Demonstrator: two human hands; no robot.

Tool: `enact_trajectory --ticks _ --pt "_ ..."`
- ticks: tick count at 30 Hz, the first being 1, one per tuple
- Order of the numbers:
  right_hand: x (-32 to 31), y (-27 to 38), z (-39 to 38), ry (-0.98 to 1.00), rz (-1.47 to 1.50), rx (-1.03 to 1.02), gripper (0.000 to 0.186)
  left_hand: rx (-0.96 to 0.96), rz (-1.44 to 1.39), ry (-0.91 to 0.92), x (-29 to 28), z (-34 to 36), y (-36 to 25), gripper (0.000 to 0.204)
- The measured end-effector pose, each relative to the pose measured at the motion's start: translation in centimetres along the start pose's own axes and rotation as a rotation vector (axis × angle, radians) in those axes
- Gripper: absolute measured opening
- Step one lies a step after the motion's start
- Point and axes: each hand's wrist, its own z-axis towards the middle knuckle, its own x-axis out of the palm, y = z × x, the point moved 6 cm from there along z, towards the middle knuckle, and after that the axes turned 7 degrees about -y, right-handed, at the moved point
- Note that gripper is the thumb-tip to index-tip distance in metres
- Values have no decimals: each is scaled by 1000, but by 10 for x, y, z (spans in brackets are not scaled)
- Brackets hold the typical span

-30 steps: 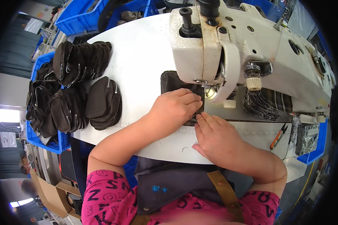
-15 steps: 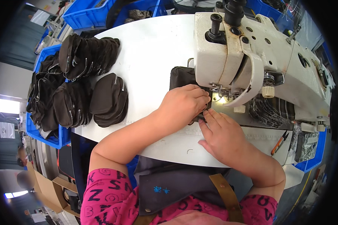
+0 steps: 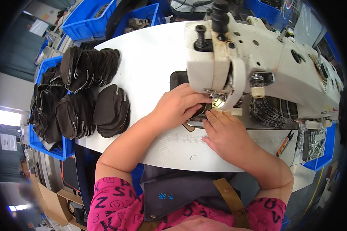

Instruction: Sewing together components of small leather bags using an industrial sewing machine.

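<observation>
A dark brown fabric pouch (image 3: 177, 78) lies under the head of a white sewing machine (image 3: 206, 61), partly hidden by my hands. My left hand (image 3: 178, 106) is closed on it, fingers and thumb bent over its curved edge left of the lit needle area (image 3: 217, 103). My right hand (image 3: 229, 133) rests just nearer me and to the right. Its fingers are drawn together, their tips pressed on the pouch's edge close to the needle, while the thumb stands apart. A pale strip and a small brown-edged flap (image 3: 188, 126) stick out between my hands.
Stacked dark pouches with zippers (image 3: 112, 109) stand on the left of the white table (image 3: 150, 57), beside a filled blue crate (image 3: 68, 144). Dark fabric pieces with loose threads (image 3: 272, 111) lie under the machine arm. Orange-handled thread snips (image 3: 284, 144) lie at the right.
The whole view has shifted, so the machine sits further left in it. My left fingers have spread from a tight bunch, and more of the pouch's near edge shows between my hands.
</observation>
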Motion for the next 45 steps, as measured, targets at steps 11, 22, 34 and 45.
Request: enact_trajectory --ticks 11,22,34,45 --pt "-1 -3 -2 -39 14 -28 48 275 348 60 -2 -6 -29 24" --pt "-1 -2 -1 -55 28 -34 39 -4 -42 223 -1 -5 -14 38" --pt "11 2 -4 15 -50 -16 49 64 320 -82 8 -6 -15 34" --pt "12 3 -5 -18 -43 -12 52 40 202 -45 12 -5 -15 18"
